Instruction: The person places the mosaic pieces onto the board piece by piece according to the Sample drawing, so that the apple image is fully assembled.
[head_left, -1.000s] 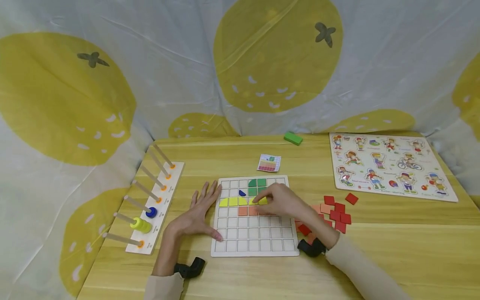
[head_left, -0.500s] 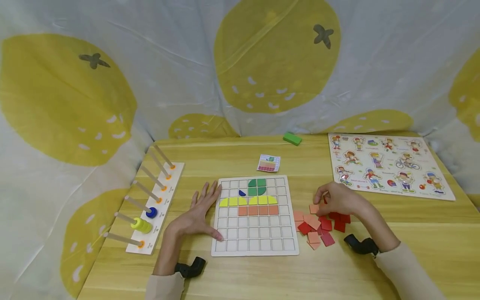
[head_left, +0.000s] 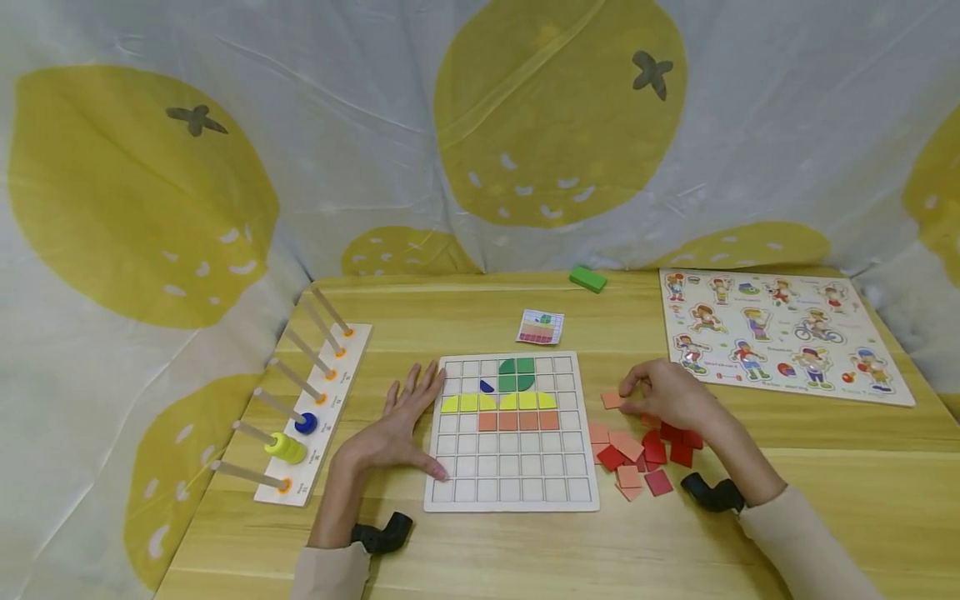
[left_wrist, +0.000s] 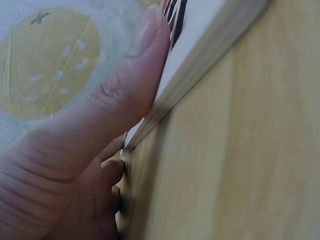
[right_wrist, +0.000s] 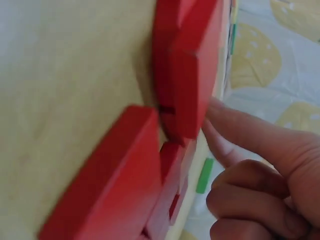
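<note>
In the head view a white grid board [head_left: 512, 492] bears green, blue, yellow and orange pieces, with four-in-a-row avoided: several orange square tiles [head_left: 518, 421] lie side by side below the yellow row. My left hand [head_left: 393, 425] rests along the board's left edge, fingers spread and thumb on the lower left corner; the left wrist view shows the thumb [left_wrist: 125, 75] on that edge. My right hand [head_left: 667, 396] pinches an orange tile [head_left: 611, 401] between thumb and fingertips, just beyond a loose heap of red and orange tiles [head_left: 654, 448]. In the right wrist view red tiles [right_wrist: 115, 180] hide its fingertips.
A small pattern card [head_left: 540, 327] lies beyond the board. A green block [head_left: 587, 279] sits near the back edge. At left stands a peg rack [head_left: 296, 492] with blue and yellow rings. A picture puzzle board [head_left: 795, 342] lies at back right.
My right hand has moved from the board to the loose tiles at right and taken an orange tile, now shifted slightly up and left. My left hand stays put.
</note>
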